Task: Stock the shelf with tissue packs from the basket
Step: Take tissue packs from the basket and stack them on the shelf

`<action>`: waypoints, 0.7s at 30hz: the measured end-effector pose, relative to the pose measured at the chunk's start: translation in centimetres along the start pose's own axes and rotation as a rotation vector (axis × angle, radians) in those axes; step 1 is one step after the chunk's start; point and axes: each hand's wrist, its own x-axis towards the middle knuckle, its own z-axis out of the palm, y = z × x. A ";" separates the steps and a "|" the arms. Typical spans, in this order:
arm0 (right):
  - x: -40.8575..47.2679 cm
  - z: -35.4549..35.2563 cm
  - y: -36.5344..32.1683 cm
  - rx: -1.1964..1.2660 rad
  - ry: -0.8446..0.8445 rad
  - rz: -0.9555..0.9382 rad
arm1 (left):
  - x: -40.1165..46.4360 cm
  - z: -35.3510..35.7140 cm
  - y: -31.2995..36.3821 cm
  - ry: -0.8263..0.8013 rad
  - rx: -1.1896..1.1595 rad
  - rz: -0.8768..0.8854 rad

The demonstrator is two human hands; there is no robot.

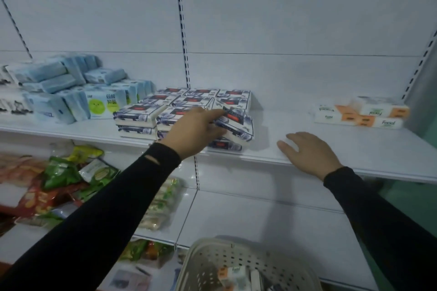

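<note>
My left hand (197, 129) grips a tilted white tissue pack with a dark blue print and red label (237, 125), at the front right of a stack of matching packs (189, 105) on the white shelf (331, 149). The pack leans on another one below it. My right hand (307, 151) rests flat on the shelf's front edge, fingers straight, holding nothing. At the bottom stands the perforated beige basket (212, 260) with a few packs (233, 275) inside, orange and white ones among them.
Light blue tissue packs (71, 92) are piled at the shelf's left. White and orange packs (359, 112) lie at its right end. Bare shelf lies between the dark printed stack and those. Snack bags (61, 177) fill the lower shelf on the left.
</note>
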 end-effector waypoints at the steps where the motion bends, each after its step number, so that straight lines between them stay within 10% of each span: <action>1: -0.1 0.0 -0.1 -0.012 0.001 0.000 | 0.4 0.6 -0.2 -0.003 0.082 0.009; 9: -0.2 0.1 -0.2 -0.051 0.061 -0.023 | 0.7 2.8 0.6 0.173 0.428 0.203; 21: -0.1 0.4 -0.1 -0.082 0.062 -0.026 | 1.3 3.9 -0.1 -0.068 0.344 0.171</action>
